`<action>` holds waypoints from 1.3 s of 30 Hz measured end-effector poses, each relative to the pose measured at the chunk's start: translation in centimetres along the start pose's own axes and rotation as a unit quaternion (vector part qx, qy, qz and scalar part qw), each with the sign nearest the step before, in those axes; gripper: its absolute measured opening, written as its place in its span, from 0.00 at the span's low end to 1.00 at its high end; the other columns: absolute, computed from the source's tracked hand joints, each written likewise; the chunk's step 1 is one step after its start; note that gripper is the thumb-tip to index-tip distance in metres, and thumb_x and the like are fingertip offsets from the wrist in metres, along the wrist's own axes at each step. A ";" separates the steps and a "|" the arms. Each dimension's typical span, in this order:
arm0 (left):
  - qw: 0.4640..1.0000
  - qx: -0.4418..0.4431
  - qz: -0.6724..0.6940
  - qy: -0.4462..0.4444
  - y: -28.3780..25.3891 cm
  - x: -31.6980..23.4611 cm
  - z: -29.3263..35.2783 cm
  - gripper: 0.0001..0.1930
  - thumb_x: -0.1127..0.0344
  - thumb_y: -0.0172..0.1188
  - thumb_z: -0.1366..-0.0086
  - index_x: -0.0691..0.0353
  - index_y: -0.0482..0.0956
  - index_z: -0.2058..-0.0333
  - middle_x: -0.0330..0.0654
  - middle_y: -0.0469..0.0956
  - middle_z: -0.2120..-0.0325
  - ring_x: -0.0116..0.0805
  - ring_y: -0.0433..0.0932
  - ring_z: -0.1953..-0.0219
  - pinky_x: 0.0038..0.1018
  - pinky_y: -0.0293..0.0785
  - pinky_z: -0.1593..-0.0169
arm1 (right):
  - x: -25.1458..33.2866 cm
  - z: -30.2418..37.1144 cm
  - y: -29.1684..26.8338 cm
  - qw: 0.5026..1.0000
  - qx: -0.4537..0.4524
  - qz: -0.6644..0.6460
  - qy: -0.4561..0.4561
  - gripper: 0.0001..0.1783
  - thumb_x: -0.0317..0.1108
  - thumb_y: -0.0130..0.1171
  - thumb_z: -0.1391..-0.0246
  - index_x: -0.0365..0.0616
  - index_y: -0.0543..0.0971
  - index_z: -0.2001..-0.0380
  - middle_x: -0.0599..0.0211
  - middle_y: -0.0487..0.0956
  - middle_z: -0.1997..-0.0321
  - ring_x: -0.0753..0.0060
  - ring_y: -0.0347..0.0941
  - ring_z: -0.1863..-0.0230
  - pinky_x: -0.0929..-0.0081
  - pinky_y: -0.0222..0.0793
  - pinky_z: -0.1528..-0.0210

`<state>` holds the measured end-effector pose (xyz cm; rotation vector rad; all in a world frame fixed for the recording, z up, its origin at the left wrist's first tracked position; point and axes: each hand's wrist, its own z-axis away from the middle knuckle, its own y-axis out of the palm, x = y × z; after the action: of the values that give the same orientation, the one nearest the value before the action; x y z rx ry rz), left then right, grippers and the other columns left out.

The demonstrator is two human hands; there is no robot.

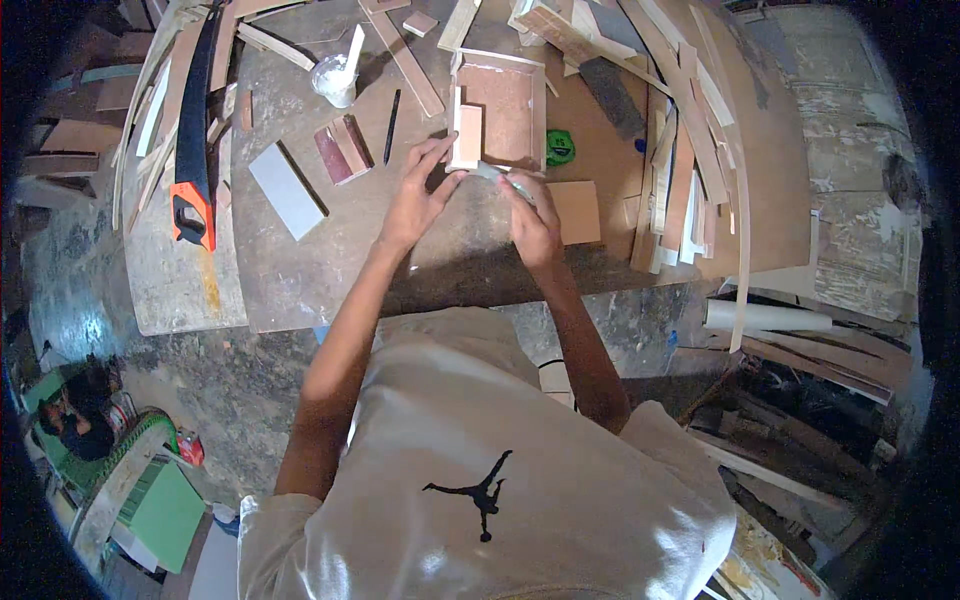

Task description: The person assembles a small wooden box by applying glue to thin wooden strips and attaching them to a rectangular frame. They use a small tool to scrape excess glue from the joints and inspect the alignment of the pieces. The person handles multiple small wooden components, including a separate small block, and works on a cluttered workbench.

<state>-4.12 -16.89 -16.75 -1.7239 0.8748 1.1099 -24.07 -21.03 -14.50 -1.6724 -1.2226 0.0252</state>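
Near the front edge of the tabletop, the left grip pinches the box, seemingly steadying it against the slim tool the right grip pinches.

Workbench; bearings from the box, twelve being away from the person. Wood piece: at the box's eight o'clock. Left hand: seven, at the near corner. Right hand: between five and six. Tape measure: four, just beside. Flat panel: five. Strip pile: three. Pencil: nine; beyond it, handsaw. Plank: ten. Cup, stick inside: between nine and ten. Block: between eight and nine; board farther out.
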 end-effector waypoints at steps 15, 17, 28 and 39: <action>0.999 0.005 0.048 -0.014 -0.1 0.4 -0.4 0.31 0.68 0.68 0.41 0.57 0.69 0.39 0.47 0.71 0.45 0.37 0.74 0.49 0.31 0.70 0.43 | 0.5 -6.1 2.0 0.993 -0.027 -0.096 0.063 0.16 0.21 0.57 0.43 0.42 0.80 0.51 0.59 0.77 0.53 0.59 0.78 0.55 0.69 0.74 0.54; 0.998 -0.005 0.058 0.002 0.1 0.6 -0.5 0.31 0.68 0.68 0.41 0.59 0.69 0.39 0.47 0.71 0.45 0.37 0.74 0.49 0.31 0.69 0.42 | -0.6 -6.9 2.3 0.992 -0.021 -0.107 0.064 0.12 0.25 0.57 0.41 0.41 0.81 0.54 0.58 0.78 0.53 0.60 0.78 0.56 0.70 0.74 0.53; 0.999 -0.005 0.039 -0.024 0.3 1.0 -0.3 0.30 0.66 0.69 0.42 0.59 0.70 0.41 0.49 0.71 0.45 0.42 0.74 0.50 0.34 0.70 0.44 | -4.3 -8.7 3.3 0.946 0.040 -0.244 0.208 0.10 0.30 0.60 0.43 0.37 0.84 0.61 0.61 0.84 0.60 0.71 0.80 0.57 0.76 0.72 0.51; 0.999 0.016 0.039 -0.025 0.3 1.0 -0.7 0.36 0.62 0.71 0.44 0.58 0.67 0.38 0.50 0.69 0.44 0.43 0.74 0.51 0.36 0.70 0.43 | -4.5 -8.9 3.3 0.945 0.051 -0.218 0.240 0.10 0.30 0.61 0.43 0.38 0.84 0.61 0.62 0.85 0.60 0.73 0.79 0.57 0.77 0.72 0.52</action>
<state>-3.78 -17.76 -17.60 -1.6406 0.9304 1.1806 -19.23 -30.35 -14.84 -1.1902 -1.1589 -0.5523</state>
